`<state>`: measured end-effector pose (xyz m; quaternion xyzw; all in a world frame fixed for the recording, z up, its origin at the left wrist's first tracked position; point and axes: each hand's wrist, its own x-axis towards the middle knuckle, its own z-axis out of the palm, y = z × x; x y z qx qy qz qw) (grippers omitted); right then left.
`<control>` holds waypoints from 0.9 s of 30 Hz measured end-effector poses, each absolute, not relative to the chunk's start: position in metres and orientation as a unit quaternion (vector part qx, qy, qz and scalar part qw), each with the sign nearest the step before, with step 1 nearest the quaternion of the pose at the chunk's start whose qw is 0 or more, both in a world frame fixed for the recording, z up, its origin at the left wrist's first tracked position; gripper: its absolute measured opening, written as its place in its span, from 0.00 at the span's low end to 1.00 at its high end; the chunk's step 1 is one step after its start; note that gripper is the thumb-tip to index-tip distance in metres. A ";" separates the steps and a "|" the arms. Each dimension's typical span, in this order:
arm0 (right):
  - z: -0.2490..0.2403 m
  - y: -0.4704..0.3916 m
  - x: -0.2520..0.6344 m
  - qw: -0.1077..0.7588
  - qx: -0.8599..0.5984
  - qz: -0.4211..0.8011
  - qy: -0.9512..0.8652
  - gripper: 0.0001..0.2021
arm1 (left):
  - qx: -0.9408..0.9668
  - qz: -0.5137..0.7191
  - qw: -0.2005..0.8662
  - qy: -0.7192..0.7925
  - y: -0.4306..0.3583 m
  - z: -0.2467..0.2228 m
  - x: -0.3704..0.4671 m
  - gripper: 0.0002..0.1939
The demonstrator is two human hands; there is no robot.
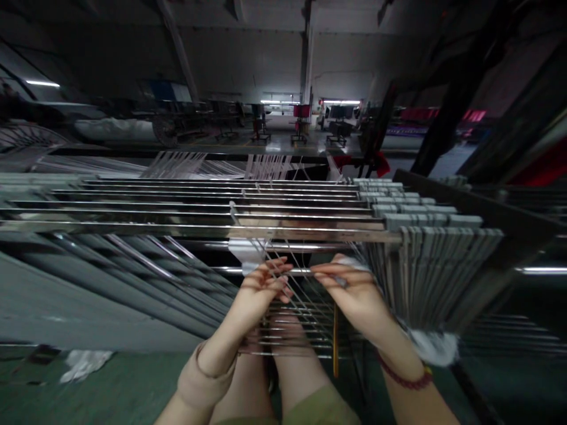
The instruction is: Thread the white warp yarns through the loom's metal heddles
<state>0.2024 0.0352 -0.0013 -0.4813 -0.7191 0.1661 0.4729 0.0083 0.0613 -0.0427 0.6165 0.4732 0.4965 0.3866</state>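
Note:
My left hand (pixel 268 282) is closed around a few thin heddle strips (pixel 254 236) that slant down from the metal bars. To its right, my right hand (pixel 348 288) has thumb and fingers pinched together. What lies between those fingertips is too small and blurred to name. A whitish bundle (pixel 354 264) shows behind the right fingers. Metal rails (pixel 208 230) run crosswise just above both hands. Dense grey heddles (pixel 443 271) hang packed at the right end of the rails. Below the right hand hangs a thin yellow-orange stick (pixel 335 342).
White yarns (pixel 177 162) stretch behind the rails. A dark frame beam (pixel 478 203) closes off the right side. White waste (pixel 84 365) lies on the green floor (pixel 128 392) at left, and another white bundle (pixel 436 347) hangs at lower right. A large roll (pixel 115 131) stands behind.

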 end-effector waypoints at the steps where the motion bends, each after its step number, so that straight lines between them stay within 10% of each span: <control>1: -0.002 0.037 0.200 0.459 -0.487 0.170 -0.723 0.07 | 0.602 0.503 0.402 0.472 0.060 -0.041 0.010 0.18; 9: 0.013 0.035 0.196 0.546 -0.434 0.195 -0.690 0.04 | 0.533 0.508 0.479 0.478 0.061 -0.037 0.013 0.23; 27: -0.004 0.045 0.194 0.392 -0.508 0.132 -0.756 0.08 | 0.587 0.544 0.339 0.494 0.039 -0.016 0.011 0.08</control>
